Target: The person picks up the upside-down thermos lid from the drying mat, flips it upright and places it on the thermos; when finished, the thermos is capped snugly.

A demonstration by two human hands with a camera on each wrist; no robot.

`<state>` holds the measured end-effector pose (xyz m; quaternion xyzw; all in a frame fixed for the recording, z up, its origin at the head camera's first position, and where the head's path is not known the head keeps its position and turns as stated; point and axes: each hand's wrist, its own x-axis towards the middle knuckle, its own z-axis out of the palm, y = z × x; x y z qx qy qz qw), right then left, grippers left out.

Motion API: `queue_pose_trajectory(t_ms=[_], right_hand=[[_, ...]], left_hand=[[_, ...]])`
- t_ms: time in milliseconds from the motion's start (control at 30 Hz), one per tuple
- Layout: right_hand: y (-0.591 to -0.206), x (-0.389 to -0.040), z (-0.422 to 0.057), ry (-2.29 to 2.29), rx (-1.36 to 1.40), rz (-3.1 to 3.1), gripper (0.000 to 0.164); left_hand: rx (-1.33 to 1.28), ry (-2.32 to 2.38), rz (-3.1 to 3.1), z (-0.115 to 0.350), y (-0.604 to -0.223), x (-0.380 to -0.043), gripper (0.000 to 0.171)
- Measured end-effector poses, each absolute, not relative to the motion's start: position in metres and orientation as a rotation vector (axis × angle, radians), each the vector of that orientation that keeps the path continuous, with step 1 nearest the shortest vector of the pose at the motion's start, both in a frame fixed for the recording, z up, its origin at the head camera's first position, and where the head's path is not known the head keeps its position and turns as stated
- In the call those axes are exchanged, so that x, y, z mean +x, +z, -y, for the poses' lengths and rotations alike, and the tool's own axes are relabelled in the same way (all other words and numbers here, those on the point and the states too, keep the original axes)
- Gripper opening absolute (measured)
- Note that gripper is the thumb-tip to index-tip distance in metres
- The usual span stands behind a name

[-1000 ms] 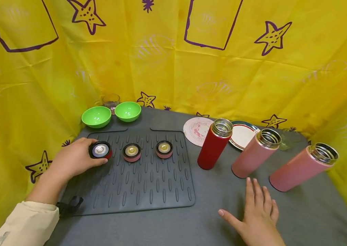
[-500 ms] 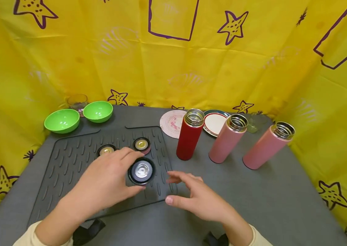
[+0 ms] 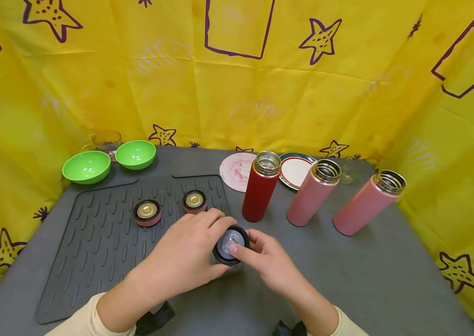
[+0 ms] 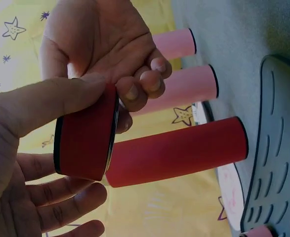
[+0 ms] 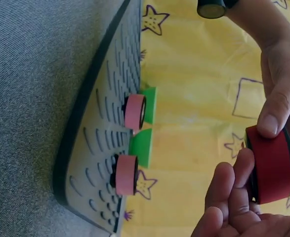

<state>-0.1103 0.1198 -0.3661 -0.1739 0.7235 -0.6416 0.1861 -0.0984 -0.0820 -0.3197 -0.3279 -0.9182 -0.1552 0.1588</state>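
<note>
A red bottle lid, its metallic inner side facing up, is held over the front right corner of the grey mat. My left hand grips it by the rim, with the thumb along the red side wall in the left wrist view. My right hand pinches the lid from the right, thumb over its inner face. Behind my hands stand a red bottle and two pink bottles, one in the middle and one at right, all with uncovered steel mouths.
Two pink lids, one left and one right, lie upturned on the ridged grey mat. Green bowls and a glass stand back left. Behind the bottles lie a pink disc and a plate.
My left hand has carried the red lid from the mat's left side rightward to its front right corner. My right hand has come in from the right and taken hold of the lid.
</note>
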Motion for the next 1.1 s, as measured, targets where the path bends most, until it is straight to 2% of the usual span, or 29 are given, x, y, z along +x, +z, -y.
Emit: queue_pose_trajectory(t_ms=[200, 333, 433, 533, 767, 967, 1100], right_hand=[[-0.366, -0.110, -0.123, -1.717, -0.573, -2.483, 0.023], [-0.364, -0.112, -0.126, -1.634, -0.845, -2.885, 0.036], [-0.362, -0.116, -0.128, -1.575, -1.153, -3.095, 0.039], [-0.360, -0.120, -0.129, -1.492, -1.436, -3.217, 0.034], [-0.359, -0.123, -0.127, -1.376, -1.802, -3.273, 0.023], [-0.362, -0.125, -0.129, -1.462, -1.802, -3.184, 0.026], [-0.371, -0.128, -0.138, -1.574, -1.503, -3.107, 0.054]], left_hand=[[-0.865, -0.740, 2.692, 0.082, -0.327, -0.100, 0.089], [-0.739, -1.131, 2.728, 0.085, -0.333, -0.104, 0.094], [-0.680, -1.404, 2.709, 0.088, -0.336, -0.107, 0.089], [-0.686, -1.571, 2.652, 0.089, -0.339, -0.111, 0.078], [-0.773, -1.634, 2.471, 0.084, -0.346, -0.114, 0.060], [-0.779, -1.596, 2.400, 0.082, -0.348, -0.116, 0.058], [-0.727, -1.568, 2.385, 0.084, -0.347, -0.118, 0.059]])
